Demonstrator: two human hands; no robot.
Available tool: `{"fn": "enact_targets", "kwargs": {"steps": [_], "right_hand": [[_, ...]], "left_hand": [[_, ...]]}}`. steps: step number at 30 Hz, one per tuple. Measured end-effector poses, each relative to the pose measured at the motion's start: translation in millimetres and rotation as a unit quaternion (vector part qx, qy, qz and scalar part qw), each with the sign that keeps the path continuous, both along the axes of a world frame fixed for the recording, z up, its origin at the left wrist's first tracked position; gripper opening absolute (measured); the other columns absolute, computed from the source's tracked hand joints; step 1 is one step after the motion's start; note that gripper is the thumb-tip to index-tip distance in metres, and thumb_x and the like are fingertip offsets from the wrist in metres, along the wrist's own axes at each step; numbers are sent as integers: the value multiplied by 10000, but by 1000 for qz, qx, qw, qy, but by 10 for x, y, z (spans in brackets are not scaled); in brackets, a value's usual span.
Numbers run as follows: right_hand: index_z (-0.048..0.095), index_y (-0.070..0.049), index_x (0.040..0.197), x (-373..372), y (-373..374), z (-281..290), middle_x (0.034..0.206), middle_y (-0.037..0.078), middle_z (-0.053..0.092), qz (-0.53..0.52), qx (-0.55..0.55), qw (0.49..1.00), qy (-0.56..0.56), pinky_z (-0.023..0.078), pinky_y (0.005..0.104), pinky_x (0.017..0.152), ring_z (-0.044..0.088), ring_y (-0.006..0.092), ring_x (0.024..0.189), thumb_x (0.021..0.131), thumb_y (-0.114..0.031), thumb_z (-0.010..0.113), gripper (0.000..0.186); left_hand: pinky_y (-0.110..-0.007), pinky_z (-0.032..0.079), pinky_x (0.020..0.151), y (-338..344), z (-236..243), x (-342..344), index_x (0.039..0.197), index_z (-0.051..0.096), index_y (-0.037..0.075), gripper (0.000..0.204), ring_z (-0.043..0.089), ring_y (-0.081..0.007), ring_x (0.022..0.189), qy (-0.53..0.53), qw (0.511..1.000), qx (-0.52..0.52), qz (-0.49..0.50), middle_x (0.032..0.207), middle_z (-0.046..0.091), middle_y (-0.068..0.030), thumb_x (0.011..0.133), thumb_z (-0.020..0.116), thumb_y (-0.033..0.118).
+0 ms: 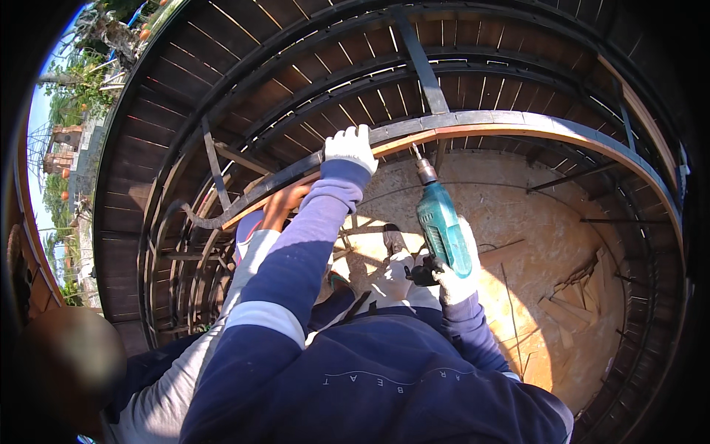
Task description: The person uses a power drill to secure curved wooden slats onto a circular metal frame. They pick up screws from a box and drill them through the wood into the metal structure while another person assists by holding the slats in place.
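Note:
My left hand [350,148], in a white glove, is closed over the curved dark metal rail [503,118] at the upper middle. A thin reddish-brown strip [403,143] runs along the rail's near side. My right hand [452,287], also gloved, grips the handle of a green power drill [439,214], which points up and slightly left. The tip of its bit is at the strip's near edge, just right of my left hand; whether it touches cannot be told. Left of my left forearm, a co-worker's bare hand [281,206] reaches up to the strip and rail.
A co-worker in a grey sleeve [166,385] stands close on my left. Tall, dark slatted walls [355,111] with curved rails and struts [421,63] surround us. Scraps of board [573,307] and thin rods [510,296] lie on the dusty floor at right.

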State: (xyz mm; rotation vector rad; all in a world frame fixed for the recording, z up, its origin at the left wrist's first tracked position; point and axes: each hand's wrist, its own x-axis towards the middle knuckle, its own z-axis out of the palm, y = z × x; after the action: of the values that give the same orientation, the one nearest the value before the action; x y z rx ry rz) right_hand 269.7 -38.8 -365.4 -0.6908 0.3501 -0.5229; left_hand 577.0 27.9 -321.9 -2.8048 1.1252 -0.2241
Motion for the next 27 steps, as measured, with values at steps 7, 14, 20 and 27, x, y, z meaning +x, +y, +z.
{"fn": "enact_targets", "kwargs": {"steps": [7, 14, 20, 27], "right_hand": [[336, 5, 1531, 3, -24, -65, 1486, 169, 481, -22, -116, 992, 53, 460, 382, 1089, 534, 266, 1321, 682, -261, 937, 1074], [334, 10, 1533, -15, -55, 103, 1483, 172, 492, -5, -198, 974, 108, 485, 360, 1058, 556, 249, 1290, 760, -101, 820, 920], [336, 18, 1529, 3, -36, 120, 1471, 179, 504, -21, -235, 961, 143, 479, 355, 1063, 552, 256, 1298, 758, -42, 765, 884], [356, 26, 1518, -25, -45, -57, 1482, 196, 496, -16, -255, 952, 167, 439, 365, 1104, 530, 275, 1332, 733, -25, 765, 886]], "left_hand": [[-445, 489, 900, 5, -2, -1, 1208, 594, 123, 597, 635, -283, 1060, -11, 1000, 0, -2, 1119, 645, -92, 708, 805, 371], [-454, 478, 929, -7, -8, 18, 1236, 588, 128, 605, 630, -284, 1091, 25, 1000, 16, 7, 1142, 647, -98, 743, 808, 402], [-447, 484, 923, -19, -8, 27, 1241, 588, 130, 611, 629, -281, 1092, 17, 1000, 13, 0, 1145, 645, -99, 742, 811, 401], [-446, 484, 921, -8, -38, 28, 1242, 588, 128, 615, 629, -278, 1084, 4, 1000, 11, 1, 1135, 644, -98, 740, 814, 402]]}}
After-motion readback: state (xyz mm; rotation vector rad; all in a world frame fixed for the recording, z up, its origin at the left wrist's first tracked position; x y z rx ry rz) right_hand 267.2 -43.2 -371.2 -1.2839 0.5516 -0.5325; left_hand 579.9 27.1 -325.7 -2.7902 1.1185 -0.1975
